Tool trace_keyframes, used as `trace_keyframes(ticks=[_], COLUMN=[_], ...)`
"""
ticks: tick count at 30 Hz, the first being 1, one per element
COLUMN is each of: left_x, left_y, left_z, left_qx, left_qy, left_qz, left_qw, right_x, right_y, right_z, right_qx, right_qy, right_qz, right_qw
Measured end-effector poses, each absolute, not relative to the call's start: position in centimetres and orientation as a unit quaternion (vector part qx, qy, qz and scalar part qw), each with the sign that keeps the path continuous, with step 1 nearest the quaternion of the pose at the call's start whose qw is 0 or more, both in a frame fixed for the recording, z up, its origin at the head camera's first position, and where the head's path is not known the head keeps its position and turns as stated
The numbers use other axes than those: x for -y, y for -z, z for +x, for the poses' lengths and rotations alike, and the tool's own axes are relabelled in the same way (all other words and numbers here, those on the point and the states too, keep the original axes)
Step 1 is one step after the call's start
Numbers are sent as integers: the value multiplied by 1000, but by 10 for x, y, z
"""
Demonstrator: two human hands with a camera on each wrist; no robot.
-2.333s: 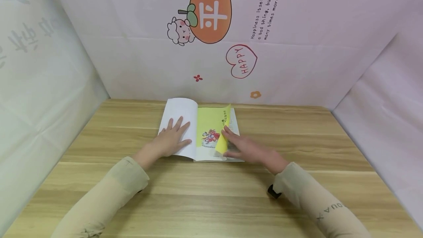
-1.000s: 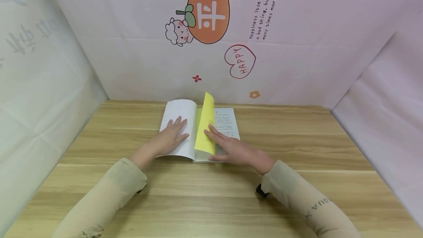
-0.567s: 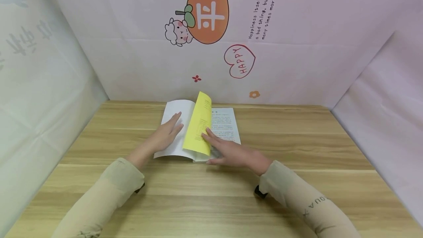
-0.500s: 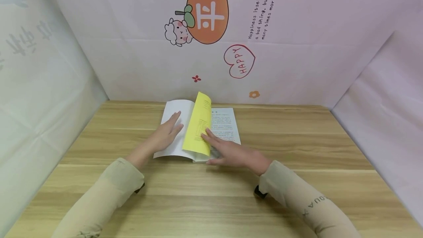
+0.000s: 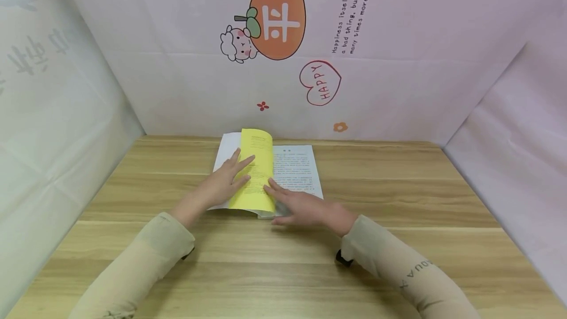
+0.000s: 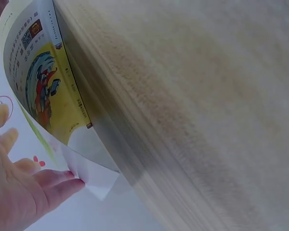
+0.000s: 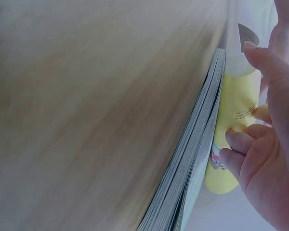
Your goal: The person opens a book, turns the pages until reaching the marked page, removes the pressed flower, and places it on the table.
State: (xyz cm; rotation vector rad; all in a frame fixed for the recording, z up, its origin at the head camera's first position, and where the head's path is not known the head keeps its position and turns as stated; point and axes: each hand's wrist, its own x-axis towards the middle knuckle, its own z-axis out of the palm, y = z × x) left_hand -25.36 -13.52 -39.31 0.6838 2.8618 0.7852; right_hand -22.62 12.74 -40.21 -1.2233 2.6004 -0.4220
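An open paperback book [image 5: 301, 164] lies near the back of the table, its right page covered in printed text. Its yellow leaf [image 5: 262, 144] curves up from the spine and lies over the white inside cover [image 5: 226, 146] on the left. My left hand [image 5: 219, 185] spreads its fingers across the yellow leaf's left part. At the leaf's curved right side, near the spine, my right hand [image 5: 305, 207] touches it with extended fingertips. In the left wrist view the picture-printed outer cover [image 6: 62, 96] bows upward. The right wrist view shows the thick page block [image 7: 197, 130].
A wood-grain table [image 5: 274, 274] spreads around the book. Behind it rises a white cloth backdrop [image 5: 398, 97] with cartoon prints, and white cloth sides [image 5: 57, 137] stand left and right. A dark band [image 5: 343, 258] shows at the right sleeve.
The yellow leaf has swung from the right page over to the left, exposing the printed page. My right hand has moved left with it; my left hand lifted slightly and now lies over the leaf.
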Motion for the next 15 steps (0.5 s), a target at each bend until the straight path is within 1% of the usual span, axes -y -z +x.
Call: trace_keyframes(ticks=[7, 15], left_x=[132, 128], left_y=[393, 395], left_z=[-251, -251], left_qx=[-952, -962], left_qy=[-216, -172], left_qz=[212, 199], left_qw=[53, 74], right_x=[-120, -114], right_y=[402, 398], right_z=[-225, -223], right_qx=[-885, -884], right_qy=[135, 131], right_qz=[-429, -432], right_qw=[118, 122])
